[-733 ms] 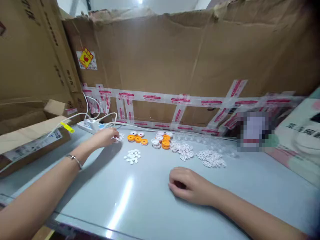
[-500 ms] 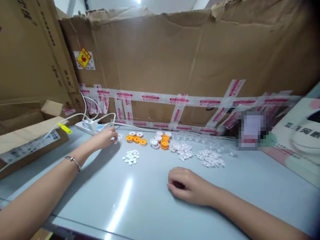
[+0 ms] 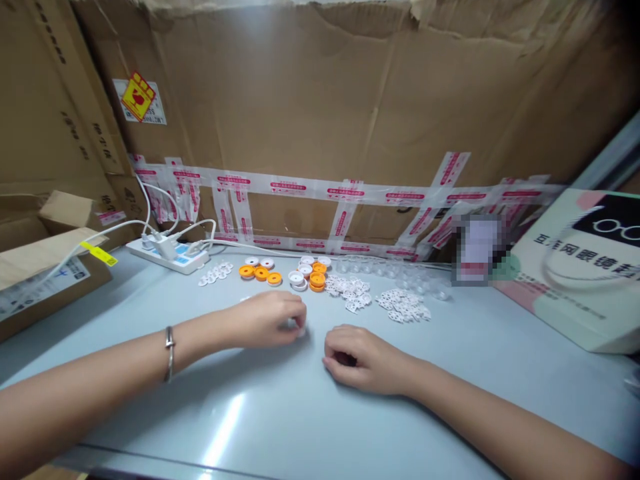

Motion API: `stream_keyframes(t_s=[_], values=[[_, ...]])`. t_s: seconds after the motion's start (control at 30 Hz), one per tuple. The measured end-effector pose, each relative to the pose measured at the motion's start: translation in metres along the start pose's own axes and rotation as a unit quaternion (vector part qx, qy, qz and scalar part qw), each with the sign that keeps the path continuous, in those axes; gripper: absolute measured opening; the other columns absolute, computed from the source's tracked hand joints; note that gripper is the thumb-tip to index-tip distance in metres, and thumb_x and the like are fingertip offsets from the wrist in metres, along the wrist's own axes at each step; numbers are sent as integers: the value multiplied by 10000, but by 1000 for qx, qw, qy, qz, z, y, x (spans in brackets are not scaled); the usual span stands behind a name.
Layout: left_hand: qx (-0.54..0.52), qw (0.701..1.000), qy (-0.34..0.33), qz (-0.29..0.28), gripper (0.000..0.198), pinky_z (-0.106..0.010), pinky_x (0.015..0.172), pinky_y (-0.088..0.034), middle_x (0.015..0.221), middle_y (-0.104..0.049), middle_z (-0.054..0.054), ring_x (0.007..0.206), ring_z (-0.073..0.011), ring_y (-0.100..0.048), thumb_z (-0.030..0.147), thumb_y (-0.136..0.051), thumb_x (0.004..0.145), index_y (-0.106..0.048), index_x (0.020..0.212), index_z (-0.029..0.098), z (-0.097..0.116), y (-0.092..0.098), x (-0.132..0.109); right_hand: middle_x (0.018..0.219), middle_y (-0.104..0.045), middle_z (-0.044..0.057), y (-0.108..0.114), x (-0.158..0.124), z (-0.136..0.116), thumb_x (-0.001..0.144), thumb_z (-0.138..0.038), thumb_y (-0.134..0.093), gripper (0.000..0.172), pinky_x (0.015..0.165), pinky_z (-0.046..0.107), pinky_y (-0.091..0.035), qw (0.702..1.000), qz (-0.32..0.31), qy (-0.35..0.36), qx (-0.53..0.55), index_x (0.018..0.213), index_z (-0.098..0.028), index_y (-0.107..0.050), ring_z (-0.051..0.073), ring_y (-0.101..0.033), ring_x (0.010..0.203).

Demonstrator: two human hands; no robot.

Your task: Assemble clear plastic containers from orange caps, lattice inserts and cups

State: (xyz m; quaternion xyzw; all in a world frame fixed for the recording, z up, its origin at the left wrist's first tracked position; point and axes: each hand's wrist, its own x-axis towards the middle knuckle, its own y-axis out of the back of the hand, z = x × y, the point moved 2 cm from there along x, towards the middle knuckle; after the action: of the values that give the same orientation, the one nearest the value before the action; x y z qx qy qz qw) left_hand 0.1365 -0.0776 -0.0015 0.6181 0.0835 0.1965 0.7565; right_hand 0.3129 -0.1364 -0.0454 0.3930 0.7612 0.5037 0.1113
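Note:
My left hand [image 3: 273, 320] is over the middle of the table, its thumb and fingers pinched on a small white piece [image 3: 301, 331] that barely shows at the fingertips. Just to the right rests my right hand [image 3: 357, 360], curled closed on the tabletop; whatever its fingers may hold is hidden. Behind the left hand lie orange and white round wheel-like parts [image 3: 261, 273]. A row of small white pieces [image 3: 216, 274] is at the back left. The pile of small white discs is mostly covered by my left hand.
White openwork pieces [image 3: 403, 305] lie in two heaps beyond my right hand, with clear domed parts [image 3: 423, 287] behind them. A power strip [image 3: 175, 257] with cables stands back left. Cardboard [image 3: 280, 100] walls the back; a printed box [image 3: 575, 273] stands right.
My left hand has come from the row of white pieces at back left toward my right hand, with a small white piece in its fingers. The right hand keeps its pose; the view has shifted.

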Motion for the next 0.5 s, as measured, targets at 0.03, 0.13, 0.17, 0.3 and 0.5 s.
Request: stream_keyframes(t_s=[0.03,0.13,0.17,0.3,0.5], values=[[13,1000,-6,-15,98,-260,664,-432,768,-619,-33,726,-165,-577,112,-515,753,-596,768,164,4,-6,5,588,-455,-21,0,0,0,793,-167,-460,166,577,228,-335,1000,0,0,3,632,-184,-425,108,-396,580],[37,999,-13,-15,100,-281,666,-418,755,-620,-29,724,-174,-578,96,-527,736,-597,758,164,5,-17,12,581,-446,-26,0,0,2,790,-167,-464,167,577,228,-332,1000,8,6,8,630,-184,-418,107,-387,574],[33,999,-13,-4,89,-286,677,-416,763,-622,-29,733,-174,-579,105,-532,742,-595,761,164,3,-19,13,579,-444,-27,0,0,2,789,-163,-464,168,578,228,-333,1000,10,8,10,629,-185,-416,106,-385,572],[-11,999,2,37,67,-308,720,-411,815,-634,-33,776,-177,-579,160,-531,793,-588,826,166,-5,-27,10,581,-435,-29,1,0,5,796,-154,-458,174,585,227,-342,1000,15,15,20,631,-186,-416,106,-384,572],[-92,992,60,66,124,-313,749,-435,894,-600,-59,858,-195,-559,243,-562,800,-574,903,174,-6,-36,4,595,-430,-28,2,-1,8,818,-159,-452,175,602,226,-348,999,10,12,49,647,-183,-429,103,-391,579]])
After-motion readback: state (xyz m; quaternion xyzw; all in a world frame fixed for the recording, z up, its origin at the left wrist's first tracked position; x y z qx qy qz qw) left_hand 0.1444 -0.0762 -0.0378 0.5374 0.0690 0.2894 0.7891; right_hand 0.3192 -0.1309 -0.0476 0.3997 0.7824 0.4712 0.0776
